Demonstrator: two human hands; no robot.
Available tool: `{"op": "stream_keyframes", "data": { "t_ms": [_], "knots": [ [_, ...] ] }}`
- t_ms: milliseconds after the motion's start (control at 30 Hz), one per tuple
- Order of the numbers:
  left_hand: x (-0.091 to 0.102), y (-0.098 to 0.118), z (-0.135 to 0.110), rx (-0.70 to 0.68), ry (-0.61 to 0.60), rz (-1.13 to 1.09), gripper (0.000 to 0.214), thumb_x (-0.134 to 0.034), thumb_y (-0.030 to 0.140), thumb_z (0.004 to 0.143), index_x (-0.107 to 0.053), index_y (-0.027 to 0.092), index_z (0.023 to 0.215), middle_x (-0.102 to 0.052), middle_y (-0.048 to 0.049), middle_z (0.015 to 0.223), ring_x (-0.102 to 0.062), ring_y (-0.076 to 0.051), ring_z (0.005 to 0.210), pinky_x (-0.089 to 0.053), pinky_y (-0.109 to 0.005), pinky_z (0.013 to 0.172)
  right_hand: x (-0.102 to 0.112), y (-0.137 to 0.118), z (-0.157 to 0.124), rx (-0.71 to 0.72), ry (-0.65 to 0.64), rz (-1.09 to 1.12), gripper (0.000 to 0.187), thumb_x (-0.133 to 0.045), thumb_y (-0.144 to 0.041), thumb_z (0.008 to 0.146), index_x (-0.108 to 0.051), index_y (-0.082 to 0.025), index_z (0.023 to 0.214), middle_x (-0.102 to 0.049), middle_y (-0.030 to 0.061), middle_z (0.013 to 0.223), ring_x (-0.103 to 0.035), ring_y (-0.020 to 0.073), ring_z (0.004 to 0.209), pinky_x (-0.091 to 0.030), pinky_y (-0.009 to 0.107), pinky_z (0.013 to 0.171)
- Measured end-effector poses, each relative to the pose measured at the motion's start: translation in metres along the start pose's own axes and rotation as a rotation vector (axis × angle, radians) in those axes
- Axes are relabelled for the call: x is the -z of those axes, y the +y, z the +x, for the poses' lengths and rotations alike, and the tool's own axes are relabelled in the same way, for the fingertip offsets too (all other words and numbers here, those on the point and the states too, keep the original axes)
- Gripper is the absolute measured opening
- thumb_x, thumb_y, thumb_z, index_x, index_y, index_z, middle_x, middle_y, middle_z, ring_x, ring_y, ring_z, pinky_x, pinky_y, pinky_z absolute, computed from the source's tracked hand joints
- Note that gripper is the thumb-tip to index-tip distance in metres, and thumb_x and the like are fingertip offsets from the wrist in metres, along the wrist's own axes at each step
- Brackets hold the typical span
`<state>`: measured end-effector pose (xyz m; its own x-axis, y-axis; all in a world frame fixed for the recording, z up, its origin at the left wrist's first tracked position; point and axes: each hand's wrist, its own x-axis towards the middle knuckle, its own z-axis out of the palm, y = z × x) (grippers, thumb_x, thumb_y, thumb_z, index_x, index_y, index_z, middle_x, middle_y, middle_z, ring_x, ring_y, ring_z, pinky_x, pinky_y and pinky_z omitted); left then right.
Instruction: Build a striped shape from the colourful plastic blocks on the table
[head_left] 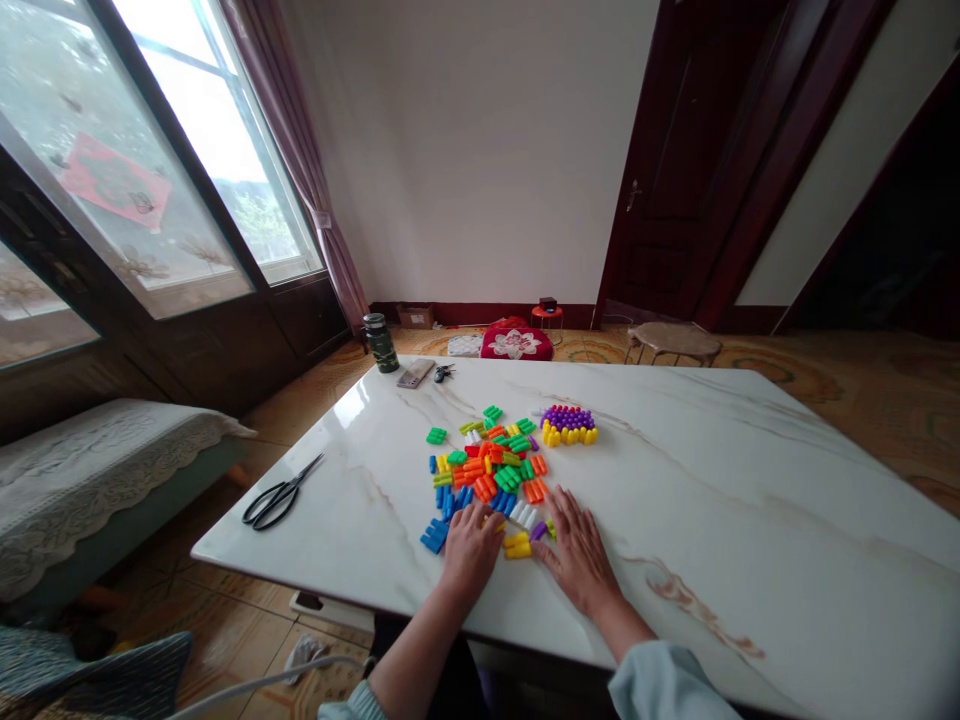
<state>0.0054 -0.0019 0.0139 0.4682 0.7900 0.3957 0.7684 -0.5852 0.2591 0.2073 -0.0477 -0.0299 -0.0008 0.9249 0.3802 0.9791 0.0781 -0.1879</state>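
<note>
In the head view, the colourful plastic pieces (478,474) lie in a loose heap on the white table (712,480), towards its near side — probably there because both hands reach them easily. The person's left hand (472,545) bends over the heap's near edge, fingers curled and close together by a bit of yellow; whether they pinch it cannot be told. The right hand (577,550) lies low and nearly flat, fingers a little apart and thumb out, beside a purple piece (538,531), seemingly resting more than gripping. Between the hands lies a yellow piece (517,546). Beyond the right hand, a purple, red and yellow cluster (568,425) sits apart from the heap, perhaps so that it stays unmixed. The scissors (281,495), phone (415,373), keys (443,373) and dark flask (381,343) lie or stand towards the table's left side — out of the hands' way, it seems.
</note>
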Motion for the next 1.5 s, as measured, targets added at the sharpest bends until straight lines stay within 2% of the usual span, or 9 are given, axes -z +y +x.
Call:
{"op": "stream_keyframes", "data": {
  "t_ms": [233, 367, 533, 800, 933, 1033, 1100, 1200, 1500],
  "knots": [
    [-0.010, -0.007, 0.006, 0.058, 0.085, -0.023, 0.024, -0.050, 0.016, 0.087, -0.064, 0.025, 0.104, -0.064, -0.0054, 0.103, -0.057, -0.023, 0.099, -0.047, -0.039, 0.084, 0.012, -0.001, 0.001, 0.094, -0.034, 0.026, 0.070, -0.037, -0.058, 0.092, -0.024, -0.022, 0.150, -0.020, 0.0106, 0.158, -0.018, 0.0277, 0.145, -0.021, 0.053, 0.113],
    [-0.005, -0.006, 0.013, 0.061, 0.158, -0.060, 0.032, -0.048, 0.011, 0.084, -0.063, 0.024, 0.109, -0.062, -0.0060, 0.112, -0.055, -0.024, 0.105, -0.045, -0.041, 0.091, 0.015, -0.002, 0.001, 0.115, -0.047, 0.034, 0.071, -0.038, -0.059, 0.091, -0.026, -0.021, 0.150, -0.023, 0.0116, 0.157, -0.017, 0.0274, 0.145, -0.021, 0.053, 0.114],
    [0.011, -0.012, 0.052, 0.117, 0.037, -0.009, 0.026, -0.049, 0.020, 0.088, -0.066, 0.022, 0.107, -0.063, -0.0063, 0.109, -0.054, -0.022, 0.104, -0.044, -0.035, 0.091, 0.011, -0.002, 0.001, 0.089, -0.025, 0.034, 0.072, -0.039, -0.058, 0.092, -0.022, -0.022, 0.151, -0.023, 0.0113, 0.157, -0.022, 0.0277, 0.144, -0.024, 0.051, 0.113],
    [0.026, -0.046, 0.112, 0.216, -0.097, 0.080, 0.026, -0.049, 0.027, 0.088, -0.074, 0.022, 0.085, -0.068, -0.0068, 0.098, -0.055, -0.023, 0.097, -0.042, -0.033, 0.084, 0.003, 0.002, 0.002, 0.073, 0.029, 0.049, 0.076, -0.040, -0.058, 0.091, -0.018, -0.020, 0.152, -0.030, 0.0134, 0.154, -0.030, 0.0303, 0.140, -0.030, 0.052, 0.109],
    [0.029, -0.058, 0.121, 0.268, -0.167, 0.118, 0.033, -0.048, 0.034, 0.088, -0.073, 0.018, 0.075, -0.068, -0.0103, 0.093, -0.058, -0.025, 0.094, -0.042, -0.035, 0.082, 0.004, 0.003, 0.003, 0.070, 0.015, 0.065, 0.075, -0.040, -0.059, 0.090, -0.023, -0.019, 0.151, -0.030, 0.0141, 0.154, -0.031, 0.0307, 0.140, -0.030, 0.052, 0.110],
    [0.030, -0.061, 0.122, 0.252, -0.224, 0.119, 0.027, -0.051, 0.035, 0.085, -0.073, 0.019, 0.086, -0.069, -0.0092, 0.090, -0.059, -0.026, 0.095, -0.043, -0.036, 0.083, 0.004, 0.003, 0.003, 0.067, 0.009, 0.074, 0.074, -0.041, -0.060, 0.090, -0.025, -0.019, 0.150, -0.031, 0.0144, 0.153, -0.032, 0.0306, 0.139, -0.031, 0.052, 0.109],
    [0.029, -0.060, 0.122, 0.199, -0.261, 0.107, 0.026, -0.057, 0.031, 0.080, -0.071, 0.023, 0.100, -0.067, -0.0067, 0.104, -0.057, -0.025, 0.103, -0.042, -0.035, 0.088, 0.003, 0.003, 0.002, 0.068, 0.013, 0.076, 0.074, -0.041, -0.060, 0.090, -0.026, -0.019, 0.150, -0.032, 0.0144, 0.153, -0.033, 0.0303, 0.139, -0.031, 0.052, 0.109],
    [0.027, -0.057, 0.122, 0.121, -0.332, 0.092, 0.042, -0.063, 0.023, 0.070, -0.067, 0.029, 0.112, -0.063, -0.0031, 0.117, -0.053, -0.025, 0.110, -0.041, -0.034, 0.091, 0.003, 0.004, 0.002, 0.068, 0.017, 0.075, 0.073, -0.041, -0.060, 0.090, -0.027, -0.019, 0.149, -0.033, 0.0147, 0.152, -0.034, 0.0300, 0.138, -0.031, 0.052, 0.109],
    [0.023, -0.054, 0.128, 0.097, -0.457, 0.129, 0.065, -0.064, 0.007, 0.059, -0.060, 0.029, 0.119, -0.058, -0.0073, 0.121, -0.051, -0.029, 0.112, -0.043, -0.040, 0.090, 0.004, 0.004, 0.003, 0.057, -0.025, 0.068, 0.071, -0.039, -0.061, 0.090, -0.035, -0.016, 0.145, -0.034, 0.0134, 0.152, -0.031, 0.0285, 0.139, -0.029, 0.051, 0.111]
  ]
}}
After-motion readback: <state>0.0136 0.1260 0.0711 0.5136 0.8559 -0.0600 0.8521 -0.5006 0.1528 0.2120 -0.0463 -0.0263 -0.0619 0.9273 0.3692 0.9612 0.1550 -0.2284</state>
